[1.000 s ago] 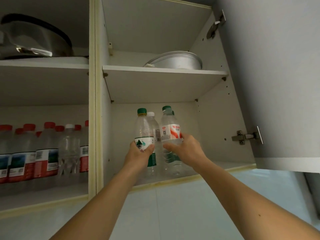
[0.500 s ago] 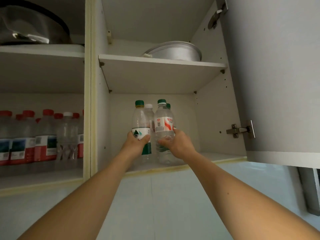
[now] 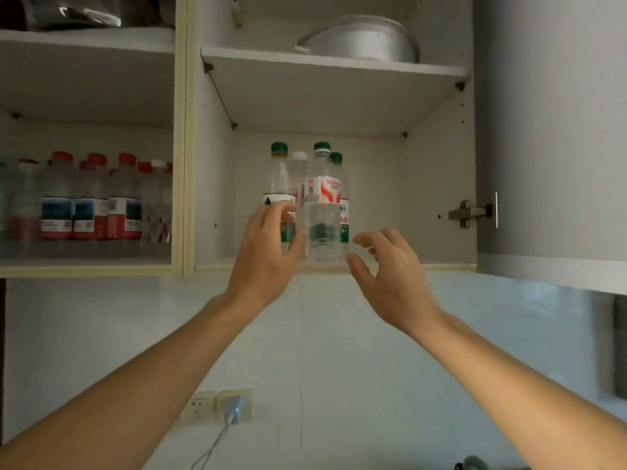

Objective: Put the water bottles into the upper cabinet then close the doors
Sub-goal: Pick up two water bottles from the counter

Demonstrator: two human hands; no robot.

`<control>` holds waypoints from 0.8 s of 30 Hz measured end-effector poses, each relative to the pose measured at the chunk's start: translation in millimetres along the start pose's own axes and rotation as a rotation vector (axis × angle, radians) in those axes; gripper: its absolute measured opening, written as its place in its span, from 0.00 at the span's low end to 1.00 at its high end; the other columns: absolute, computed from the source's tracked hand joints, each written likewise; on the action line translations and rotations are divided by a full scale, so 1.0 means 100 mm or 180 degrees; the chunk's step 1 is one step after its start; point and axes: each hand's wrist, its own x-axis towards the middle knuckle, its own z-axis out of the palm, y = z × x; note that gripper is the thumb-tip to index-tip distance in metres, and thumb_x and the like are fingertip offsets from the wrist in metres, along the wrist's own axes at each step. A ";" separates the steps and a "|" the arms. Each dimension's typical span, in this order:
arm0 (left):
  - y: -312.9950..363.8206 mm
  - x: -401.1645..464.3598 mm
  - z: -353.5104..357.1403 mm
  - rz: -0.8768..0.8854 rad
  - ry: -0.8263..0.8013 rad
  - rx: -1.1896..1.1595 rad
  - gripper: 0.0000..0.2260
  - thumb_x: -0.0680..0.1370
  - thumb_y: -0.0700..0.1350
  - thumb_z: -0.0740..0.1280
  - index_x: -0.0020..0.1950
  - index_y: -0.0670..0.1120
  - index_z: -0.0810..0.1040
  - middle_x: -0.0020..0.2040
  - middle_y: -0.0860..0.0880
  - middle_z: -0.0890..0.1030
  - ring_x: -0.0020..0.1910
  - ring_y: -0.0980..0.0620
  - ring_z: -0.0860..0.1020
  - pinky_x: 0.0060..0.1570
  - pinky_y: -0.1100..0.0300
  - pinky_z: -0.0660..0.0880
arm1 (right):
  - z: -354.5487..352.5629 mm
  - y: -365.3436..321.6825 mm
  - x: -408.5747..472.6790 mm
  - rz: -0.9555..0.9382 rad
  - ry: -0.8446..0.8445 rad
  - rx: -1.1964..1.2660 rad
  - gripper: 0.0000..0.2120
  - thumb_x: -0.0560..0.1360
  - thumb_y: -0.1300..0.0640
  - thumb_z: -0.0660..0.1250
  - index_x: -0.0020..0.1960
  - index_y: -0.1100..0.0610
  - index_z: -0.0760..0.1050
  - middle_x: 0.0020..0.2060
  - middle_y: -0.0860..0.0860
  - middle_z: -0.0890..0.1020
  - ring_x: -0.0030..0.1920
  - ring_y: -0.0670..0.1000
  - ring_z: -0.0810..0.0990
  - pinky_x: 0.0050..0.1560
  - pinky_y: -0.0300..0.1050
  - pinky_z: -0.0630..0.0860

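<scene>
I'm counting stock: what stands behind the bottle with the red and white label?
Behind the red-and-white-label bottle, a white cap and a second green cap show, so at least two bottles. Their bodies are mostly covered; anything further back cannot be seen.

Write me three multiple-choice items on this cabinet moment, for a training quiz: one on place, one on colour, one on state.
1. Where does the metal bowl sit?
A. Upper right shelf
B. Bottom shelf
C. Counter

2. Cap colour of the red-labelled front bottle?
A. Red
B. Green
C. Blue

3. What is the right hand doing?
A. Gripping a bottle
B. Open, off the bottles
C. Pushing the door

Answers: 1 A, it rests above the bottles; 2 B, the cap shows green; 3 B, fingers spread beside the bottle, while the left hand covers the left bottle.
</scene>
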 end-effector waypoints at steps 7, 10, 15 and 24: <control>0.18 -1.15 -0.11 -0.0514 -0.0637 -0.0601 0.04 0.82 0.46 0.66 0.51 0.48 0.79 0.40 0.52 0.82 0.38 0.55 0.80 0.38 0.64 0.77 | 0.08 0.20 -1.23 0.0271 -0.0470 0.0756 0.07 0.80 0.60 0.65 0.55 0.56 0.80 0.50 0.47 0.78 0.47 0.44 0.78 0.45 0.32 0.75; 0.10 -1.78 -0.05 -0.1040 -0.0959 -0.0716 0.07 0.82 0.48 0.65 0.49 0.47 0.80 0.37 0.50 0.82 0.34 0.52 0.81 0.35 0.60 0.79 | 0.28 0.28 -1.84 0.0711 -0.1084 0.0922 0.07 0.80 0.57 0.65 0.55 0.54 0.80 0.49 0.47 0.79 0.47 0.41 0.78 0.44 0.30 0.74; -0.10 -2.87 0.11 -0.2040 -0.1259 -0.0702 0.07 0.83 0.45 0.65 0.48 0.47 0.80 0.37 0.50 0.82 0.34 0.50 0.82 0.34 0.60 0.78 | 0.58 0.40 -2.72 0.1334 -0.2062 0.0948 0.07 0.80 0.53 0.65 0.54 0.52 0.80 0.50 0.47 0.81 0.45 0.43 0.80 0.47 0.38 0.76; -0.30 -4.81 0.26 -0.3444 -0.2959 0.0382 0.12 0.82 0.52 0.65 0.61 0.47 0.78 0.55 0.51 0.81 0.50 0.54 0.78 0.45 0.62 0.72 | 0.94 0.49 -4.16 0.2328 -0.3437 0.0504 0.15 0.80 0.51 0.65 0.64 0.55 0.76 0.55 0.49 0.81 0.53 0.49 0.78 0.51 0.42 0.72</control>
